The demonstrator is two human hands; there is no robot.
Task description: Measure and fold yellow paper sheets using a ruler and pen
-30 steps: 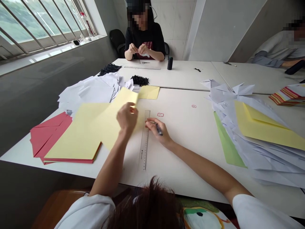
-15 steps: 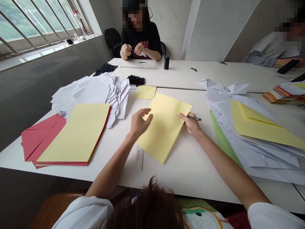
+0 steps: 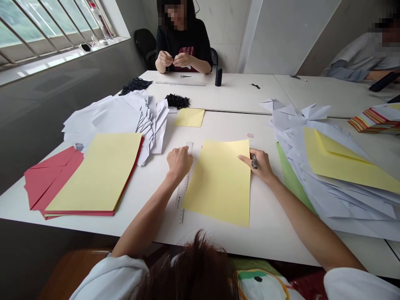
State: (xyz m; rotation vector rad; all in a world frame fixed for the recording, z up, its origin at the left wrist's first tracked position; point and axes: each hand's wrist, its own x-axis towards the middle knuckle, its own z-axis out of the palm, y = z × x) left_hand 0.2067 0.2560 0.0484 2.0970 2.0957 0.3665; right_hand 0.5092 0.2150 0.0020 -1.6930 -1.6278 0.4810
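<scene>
A sheet of yellow paper (image 3: 220,183) lies turned slightly in front of me. My right hand (image 3: 261,165) pinches its right edge with the thumb on top, while a dark pen (image 3: 254,161) is tucked in the same hand. Along the sheet's left side runs a clear ruler (image 3: 181,208), partly covered by the paper. My left hand (image 3: 179,162) is closed at the ruler's upper part, its fingertips hidden from view.
A stack of yellow and red sheets (image 3: 96,175) sits at left beside red envelopes (image 3: 53,179) and white papers (image 3: 106,112). White papers (image 3: 343,200) topped by a yellow envelope (image 3: 346,162) lie at right. Across the table a person (image 3: 184,41) works with both hands.
The yellow sheet has come down toward me and straightened. My left hand has gone from open beside the sheet to closed at the ruler. The pen in my right hand has turned.
</scene>
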